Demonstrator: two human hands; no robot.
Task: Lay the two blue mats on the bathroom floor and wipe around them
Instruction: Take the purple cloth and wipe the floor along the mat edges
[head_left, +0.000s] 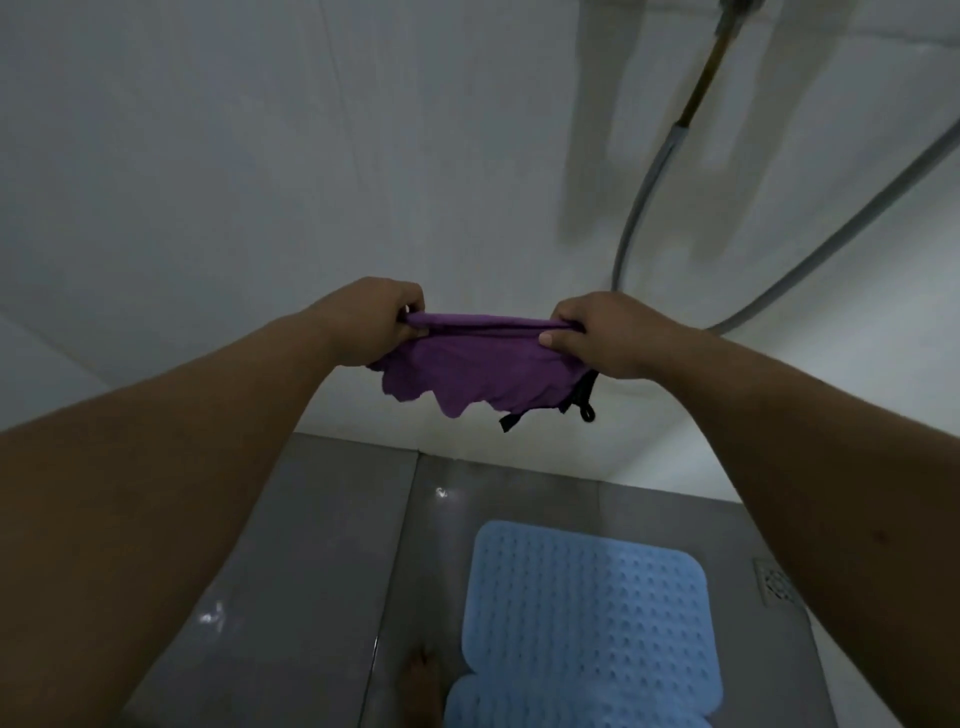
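A purple cloth (478, 369) with black trim and a small loop hangs stretched between my two hands at chest height in front of the white wall. My left hand (371, 325) grips its left top edge and my right hand (605, 332) grips its right top edge. Below, a light blue dimpled mat (587, 603) lies flat on the grey tiled floor (322, 545). The top of a second blue mat (561, 704) shows at the bottom edge, touching the first.
A grey shower hose (649, 176) hangs down the white wall at the right. A floor drain grate (774, 582) sits right of the mat, partly behind my right arm. A bare foot (423, 686) stands left of the mats. Wet glints mark the floor tiles.
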